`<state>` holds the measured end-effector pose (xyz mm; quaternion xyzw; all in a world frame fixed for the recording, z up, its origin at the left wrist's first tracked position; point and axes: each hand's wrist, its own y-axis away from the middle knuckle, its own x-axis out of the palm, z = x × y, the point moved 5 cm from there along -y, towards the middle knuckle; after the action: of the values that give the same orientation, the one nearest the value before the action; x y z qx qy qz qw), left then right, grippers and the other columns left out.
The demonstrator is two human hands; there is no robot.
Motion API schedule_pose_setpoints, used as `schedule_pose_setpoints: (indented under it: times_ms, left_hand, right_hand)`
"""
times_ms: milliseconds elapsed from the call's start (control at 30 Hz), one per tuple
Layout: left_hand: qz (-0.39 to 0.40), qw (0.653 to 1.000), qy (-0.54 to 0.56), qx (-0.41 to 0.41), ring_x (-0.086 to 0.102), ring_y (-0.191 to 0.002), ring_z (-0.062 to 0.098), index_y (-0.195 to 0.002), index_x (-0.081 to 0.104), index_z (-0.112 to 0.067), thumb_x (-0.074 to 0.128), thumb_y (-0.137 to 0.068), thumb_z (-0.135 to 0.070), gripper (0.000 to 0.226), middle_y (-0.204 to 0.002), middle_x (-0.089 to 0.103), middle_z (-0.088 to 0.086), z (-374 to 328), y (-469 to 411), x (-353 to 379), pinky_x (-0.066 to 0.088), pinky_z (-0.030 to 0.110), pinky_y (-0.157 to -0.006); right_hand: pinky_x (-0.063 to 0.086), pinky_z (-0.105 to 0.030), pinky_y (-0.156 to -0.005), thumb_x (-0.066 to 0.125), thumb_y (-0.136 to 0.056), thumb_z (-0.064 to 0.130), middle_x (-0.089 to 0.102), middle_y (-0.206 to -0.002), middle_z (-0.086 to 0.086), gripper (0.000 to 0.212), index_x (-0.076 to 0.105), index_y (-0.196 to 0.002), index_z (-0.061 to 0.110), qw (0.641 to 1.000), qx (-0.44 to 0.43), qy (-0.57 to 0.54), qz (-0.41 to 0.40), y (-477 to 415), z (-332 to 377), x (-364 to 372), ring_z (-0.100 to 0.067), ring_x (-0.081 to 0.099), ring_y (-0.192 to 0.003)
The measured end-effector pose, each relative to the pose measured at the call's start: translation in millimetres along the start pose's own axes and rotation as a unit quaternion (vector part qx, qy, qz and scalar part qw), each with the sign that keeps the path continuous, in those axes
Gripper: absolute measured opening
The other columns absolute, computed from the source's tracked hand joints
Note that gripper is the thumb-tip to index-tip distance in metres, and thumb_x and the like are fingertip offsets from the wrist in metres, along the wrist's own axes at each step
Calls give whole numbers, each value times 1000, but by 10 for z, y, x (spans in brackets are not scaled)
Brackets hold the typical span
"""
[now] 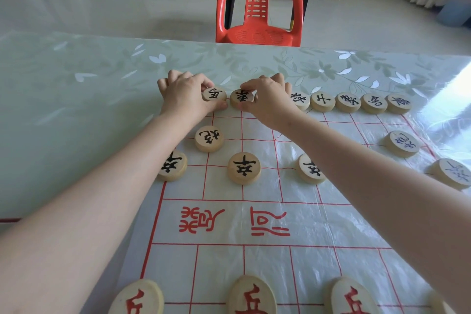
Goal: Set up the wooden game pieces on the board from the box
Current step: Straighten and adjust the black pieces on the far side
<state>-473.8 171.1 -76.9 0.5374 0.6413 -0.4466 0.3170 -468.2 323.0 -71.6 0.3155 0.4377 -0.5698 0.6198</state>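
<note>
A thin plastic board (267,224) with red grid lines lies on the table. Round wooden pieces with black characters stand along its far edge and in the rows nearer me. My left hand (182,94) pinches a black-lettered piece (215,95) at the far left of the back row. Right beside it, my right hand (267,98) pinches the neighbouring black-lettered piece (240,98). Both pieces rest on the board. Several more back-row pieces (348,102) run to the right. Three red-lettered pieces (252,296) sit at the near edge. No box is in view.
The table (76,109) has a pale floral glossy cover. A red plastic chair (257,5) stands at the far side. A black-lettered piece (209,138) and a row of three (244,168) lie under my forearms; two more (401,143) sit at right.
</note>
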Motion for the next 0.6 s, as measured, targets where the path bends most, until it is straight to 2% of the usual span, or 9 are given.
schedule_pose_setpoints:
  times_ms: [200,300,367,433,467,533,600]
  left_hand:
    - [6,1000,-19,17,32,-122,25,-119,57,-28,64,-68,-63,62,-123,55,0,-66,19,-26,24,37,-90]
    - [14,999,8,49,34,-122,24,-120,58,-28,64,-75,-53,51,-125,55,-3,-259,38,-28,24,35,-91]
    - [33,996,19,75,36,-123,22,-120,57,-28,63,-79,-47,46,-126,57,-6,-465,42,15,25,35,-90]
    - [45,994,8,98,37,-123,21,-123,56,-28,62,-81,-44,45,-126,57,-6,-665,42,82,25,36,-90]
    - [45,994,0,101,37,-123,21,-124,55,-27,62,-81,-44,46,-127,57,-5,-742,37,121,25,36,-90]
    - [47,994,-15,93,36,-124,22,-125,54,-27,62,-81,-46,49,-127,58,-4,-847,24,194,25,36,-90]
    - [57,994,-32,89,34,-125,22,-129,50,-27,60,-83,-45,51,-129,56,-1,-909,8,267,25,37,-90]
  right_hand:
    - [25,-33,-94,60,-86,34,52,-131,3,49,48,-132,22,999,-12,-46,-15,39,-190,-160,-24,35,-123]
    - [33,-38,-102,64,-84,22,58,-127,2,41,56,-124,22,996,28,-79,-34,106,-574,-433,-27,42,-121]
    - [37,-32,-96,64,-83,16,61,-117,5,39,59,-121,22,994,57,-85,-31,182,-813,-579,-24,47,-115]
    - [34,-24,-87,65,-83,14,58,-110,5,42,57,-123,25,995,68,-75,-7,223,-948,-628,-19,47,-108]
    - [34,-24,-88,65,-82,15,55,-112,-1,45,56,-124,28,996,66,-67,8,220,-985,-622,-19,46,-109]
    - [34,-31,-100,66,-81,14,51,-126,-12,50,54,-127,31,997,51,-48,32,195,-1001,-595,-24,41,-122]
    - [28,-36,-109,64,-83,13,53,-127,-2,52,51,-130,30,998,23,-32,48,177,-956,-569,-24,34,-130]
